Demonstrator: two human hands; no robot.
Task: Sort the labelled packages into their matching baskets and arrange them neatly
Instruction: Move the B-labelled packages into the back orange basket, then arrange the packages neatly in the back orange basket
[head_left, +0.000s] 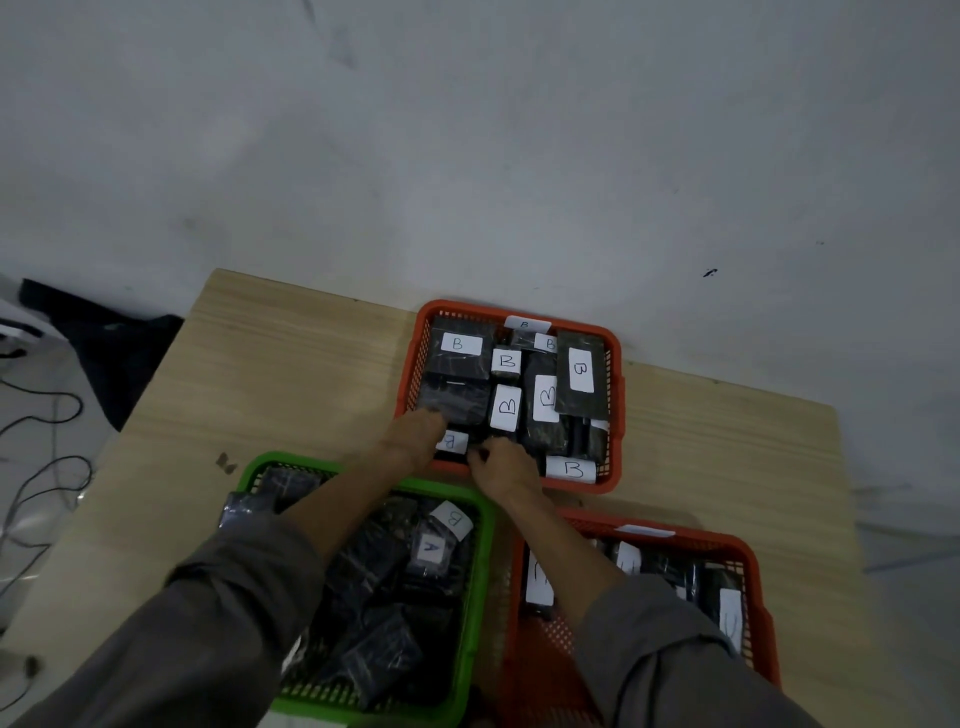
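1. Pale wooden table (291, 364), spread beneath the fingers (483, 456) and out to every side of them
2. Small dark stain (224, 461) on the tabletop, left of the fingers and about level with them
3. Grey wall (467, 156) beyond the fingers, meeting the table's far edge
4. Small black mark (709, 273) on that wall, beyond the fingers and well to their right
5. Dark cloth (104, 343) heaped off the table's left edge, far left of the fingers
6. Thin black cables (47, 467) looped over the light floor (31, 415), far left of the fingers, just beside the cloth
7. White object (15, 327) cut by the left edge, kind not to be told
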